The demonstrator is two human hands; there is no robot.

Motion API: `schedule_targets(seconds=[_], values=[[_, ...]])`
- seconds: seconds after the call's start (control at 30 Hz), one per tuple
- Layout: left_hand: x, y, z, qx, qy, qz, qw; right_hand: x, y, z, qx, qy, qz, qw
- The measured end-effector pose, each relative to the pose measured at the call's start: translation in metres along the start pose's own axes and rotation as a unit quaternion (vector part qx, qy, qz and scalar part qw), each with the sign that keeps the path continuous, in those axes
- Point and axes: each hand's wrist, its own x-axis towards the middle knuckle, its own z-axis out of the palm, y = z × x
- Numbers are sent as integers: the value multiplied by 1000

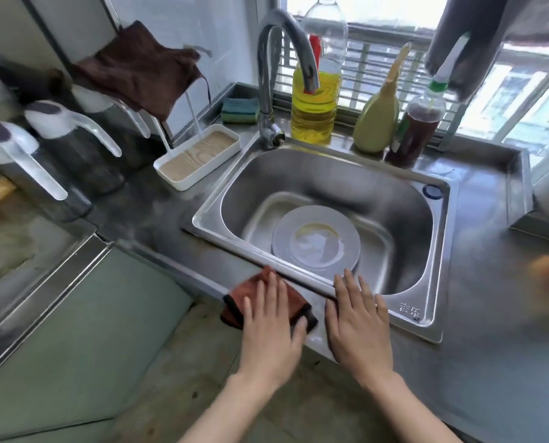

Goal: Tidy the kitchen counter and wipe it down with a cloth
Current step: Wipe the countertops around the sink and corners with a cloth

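Observation:
A rust-brown cloth (pixel 239 297) lies on the steel counter's front edge (pixel 177 266), just left of the sink (pixel 439 199). My left hand (pixel 271 327) presses flat on the cloth, fingers spread. Beside it, my right hand (pixel 359 324) rests flat and bare on the sink's front rim, holding nothing. A white plate (pixel 316 241) with a yellowish smear lies in the sink basin.
Behind the sink stand an oil bottle (pixel 314 113), a clear bottle (pixel 326 30), a squeeze bottle (pixel 377 119) and a dark sauce bottle (pixel 415 129). A sponge (pixel 239 110), a white tray (pixel 198 156), three jugs (pixel 75 148) and a hanging brown cloth (pixel 139 71) sit left.

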Motion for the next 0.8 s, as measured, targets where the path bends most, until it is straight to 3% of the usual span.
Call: schedule_targets(seconds=[0.13,0.27,0.37,0.6,0.67,0.8], values=[[6,-13,-12,-1,-6,11,1000,2,1,-1,-1,14,-1,1000],[49,-82,-25,-18,39,-112,993,2,0,3,5,35,-5,999],[59,-95,-36,-16,21,-163,986,2,0,2,5,36,-1,999],[11,-11,-7,-16,-8,-24,1000,1,0,-2,10,17,-2,1000],[12,-12,-11,-22,-20,-31,999,1,1,-1,9,21,-6,1000],[41,-69,-25,2,29,-78,997,3,3,3,8,32,-4,999]])
